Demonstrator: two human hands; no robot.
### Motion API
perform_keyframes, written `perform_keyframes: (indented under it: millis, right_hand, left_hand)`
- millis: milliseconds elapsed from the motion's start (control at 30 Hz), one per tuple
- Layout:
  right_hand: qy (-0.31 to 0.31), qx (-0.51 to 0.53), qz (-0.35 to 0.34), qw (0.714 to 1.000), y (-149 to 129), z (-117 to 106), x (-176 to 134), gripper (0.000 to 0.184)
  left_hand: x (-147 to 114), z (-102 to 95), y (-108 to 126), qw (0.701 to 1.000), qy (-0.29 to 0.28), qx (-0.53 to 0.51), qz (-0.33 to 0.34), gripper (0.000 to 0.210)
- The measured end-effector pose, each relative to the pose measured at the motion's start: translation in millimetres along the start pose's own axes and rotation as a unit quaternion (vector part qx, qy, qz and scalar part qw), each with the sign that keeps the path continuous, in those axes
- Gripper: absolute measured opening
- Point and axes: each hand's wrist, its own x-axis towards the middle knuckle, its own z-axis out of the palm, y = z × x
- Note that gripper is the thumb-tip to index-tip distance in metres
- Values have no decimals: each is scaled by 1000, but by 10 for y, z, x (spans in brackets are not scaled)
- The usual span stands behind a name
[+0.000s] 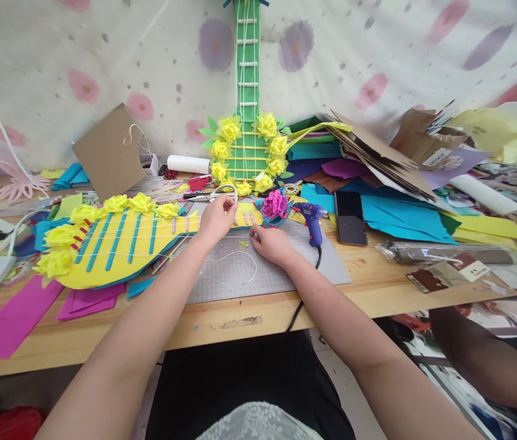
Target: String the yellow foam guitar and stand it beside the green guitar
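Note:
A yellow paper or felt stringed instrument (121, 244) with teal bars and yellow flowers lies across the table, its neck pointing right. My left hand (218, 219) is over the neck, thumb and fingers pinched on thin white string. Just beyond it lie scissors (201, 197) with a pale handle. My right hand (268, 242) rests by the neck's near edge, fingers curled; whatever they grip is too small to make out. A magenta flower (275, 203) decorates the neck's end. Loose white string (255, 269) curls over the grey cutting mat (226, 284).
A blue glue gun (313, 226) stands right of my right hand, its black cord hanging over the edge. Beside it lies a phone (351, 218). A green flowered instrument (248, 110) leans at the back. Cardboard (109, 150), magenta sheets (15, 315) and blue sheets (396, 211) surround the work.

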Motion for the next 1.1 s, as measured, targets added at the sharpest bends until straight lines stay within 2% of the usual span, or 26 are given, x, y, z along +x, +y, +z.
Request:
perform_keyframes:
  millis: [133, 233, 400, 533, 600, 667, 733, 800, 933, 1033, 1100]
  right_hand:
    - [36, 45, 11, 998, 3, -2, 4, 19]
    - [86, 113, 23, 990, 19, 18, 13, 18]
    - [172, 271, 15, 947, 30, 84, 47, 11]
    - [162, 414, 37, 895, -13, 153, 109, 14]
    - [134, 479, 34, 867, -39, 173, 140, 18]
    - [91, 518, 24, 850, -54, 176, 162, 26]
    - [47, 520, 15, 853, -59, 171, 174, 35]
    - [32, 478, 14, 878, -59, 163, 179, 40]
    - [89, 330, 7, 940, -67, 74, 145, 36]
    - [131, 279, -18, 951, -31, -146, 68, 30]
    - [187, 274, -12, 943, 49, -351, 16, 31]
  left_hand:
    - [-7, 57, 9, 995, -14, -94, -17, 7]
    - [8, 114, 7, 976, -30, -210, -49, 10]
    - [24, 157, 109, 931, -51, -335, -136, 12]
    - [34, 178, 184, 917, -53, -366, -149, 10]
    - [45, 196, 192, 917, -49, -369, -144, 9]
    - [58, 211, 190, 921, -41, -361, -143, 9]
    - [70, 214, 187, 926, -35, -344, -149, 9]
    - [81, 206, 185, 929, -36, -333, -160, 9]
    - [104, 177, 172, 919, -37, -347, -184, 8]
    - [115, 158, 152, 914, -31, -353, -198, 8]
    - [121, 147, 136, 913, -35, -352, -203, 8]
